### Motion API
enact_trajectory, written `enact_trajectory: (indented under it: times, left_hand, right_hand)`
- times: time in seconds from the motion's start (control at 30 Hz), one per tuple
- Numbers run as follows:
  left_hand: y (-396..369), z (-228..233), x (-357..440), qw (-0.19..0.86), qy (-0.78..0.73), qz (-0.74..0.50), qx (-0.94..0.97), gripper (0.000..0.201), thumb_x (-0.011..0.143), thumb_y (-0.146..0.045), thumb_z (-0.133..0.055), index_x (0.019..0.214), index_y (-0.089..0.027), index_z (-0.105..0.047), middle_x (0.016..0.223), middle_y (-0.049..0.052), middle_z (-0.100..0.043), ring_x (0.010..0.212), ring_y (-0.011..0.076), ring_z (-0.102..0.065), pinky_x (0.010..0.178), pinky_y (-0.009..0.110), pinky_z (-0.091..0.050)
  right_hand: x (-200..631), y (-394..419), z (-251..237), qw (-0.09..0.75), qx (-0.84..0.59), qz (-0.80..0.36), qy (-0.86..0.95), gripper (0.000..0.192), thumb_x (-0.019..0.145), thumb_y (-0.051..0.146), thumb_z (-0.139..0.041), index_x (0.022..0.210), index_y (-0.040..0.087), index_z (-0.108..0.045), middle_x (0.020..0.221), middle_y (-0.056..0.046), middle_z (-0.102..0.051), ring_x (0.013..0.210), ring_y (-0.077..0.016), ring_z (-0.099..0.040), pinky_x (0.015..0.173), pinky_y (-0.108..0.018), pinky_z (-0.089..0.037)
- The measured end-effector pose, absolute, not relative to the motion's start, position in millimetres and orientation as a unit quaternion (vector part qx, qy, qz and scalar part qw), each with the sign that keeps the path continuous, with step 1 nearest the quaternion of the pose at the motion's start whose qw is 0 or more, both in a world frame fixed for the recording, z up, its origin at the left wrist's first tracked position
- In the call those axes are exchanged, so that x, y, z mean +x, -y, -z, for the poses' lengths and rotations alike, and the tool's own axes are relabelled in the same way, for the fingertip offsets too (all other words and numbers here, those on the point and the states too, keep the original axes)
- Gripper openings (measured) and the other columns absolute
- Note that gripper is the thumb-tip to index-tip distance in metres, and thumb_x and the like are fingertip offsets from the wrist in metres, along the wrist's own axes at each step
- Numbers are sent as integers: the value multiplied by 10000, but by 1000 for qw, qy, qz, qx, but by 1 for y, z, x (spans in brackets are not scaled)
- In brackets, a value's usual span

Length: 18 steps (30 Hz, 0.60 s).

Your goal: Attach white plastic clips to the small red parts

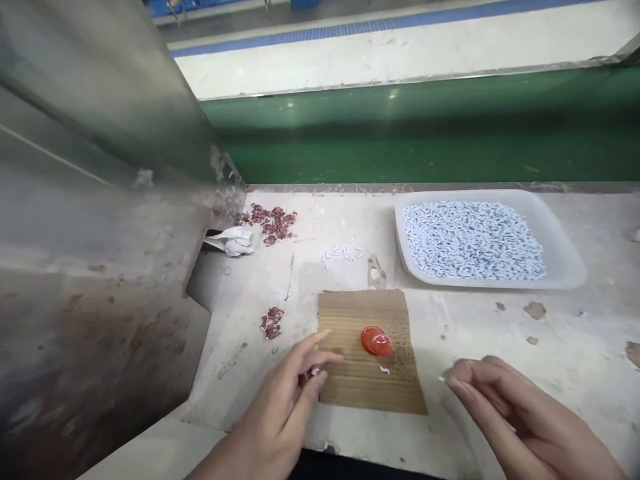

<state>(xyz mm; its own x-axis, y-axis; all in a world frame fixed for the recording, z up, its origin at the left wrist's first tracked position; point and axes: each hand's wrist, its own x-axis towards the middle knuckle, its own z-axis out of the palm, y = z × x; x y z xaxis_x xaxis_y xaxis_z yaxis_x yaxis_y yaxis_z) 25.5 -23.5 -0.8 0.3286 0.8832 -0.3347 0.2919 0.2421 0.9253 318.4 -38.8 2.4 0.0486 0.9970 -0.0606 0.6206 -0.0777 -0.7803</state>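
Observation:
My left hand rests at the left edge of a brown cardboard piece, its fingertips pinched on a small white and red part. On the cardboard lies a blob of red glue, with one small white piece beside it. My right hand hovers to the right of the cardboard, fingers curled, thumb and forefinger pinched on something tiny and white at the tip; what it is cannot be made out.
A white tray full of small white parts stands at the back right. Loose white parts, red-coated parts and a smaller red pile lie on the worktop. A crumpled white rag sits by the large metal housing. A green conveyor belt runs behind.

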Motion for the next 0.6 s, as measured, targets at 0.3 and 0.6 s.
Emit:
enact_trajectory:
  times: [0.3, 0.6]
  left_hand:
    - [10, 1, 3, 424, -511, -152, 732, 398, 1080, -172, -393, 1373, -322, -616, 1132, 23, -742, 1031, 232, -696, 949, 417, -559]
    - [12, -1, -2, 430, -542, -192, 696, 478, 1070, -178, -451, 1470, -391, -603, 1245, 20, -731, 1164, 231, -684, 973, 344, -588]
  right_hand:
    - [304, -1, -15, 161, -580, -241, 761, 274, 1119, 374, -439, 978, 252, -640, 814, 6, -639, 603, -129, -668, 522, -248, -499]
    - [304, -1, -11, 133, -590, -261, 753, 232, 1118, 352, -472, 1010, 240, -644, 834, -10, -619, 641, -157, -654, 572, -288, -469]
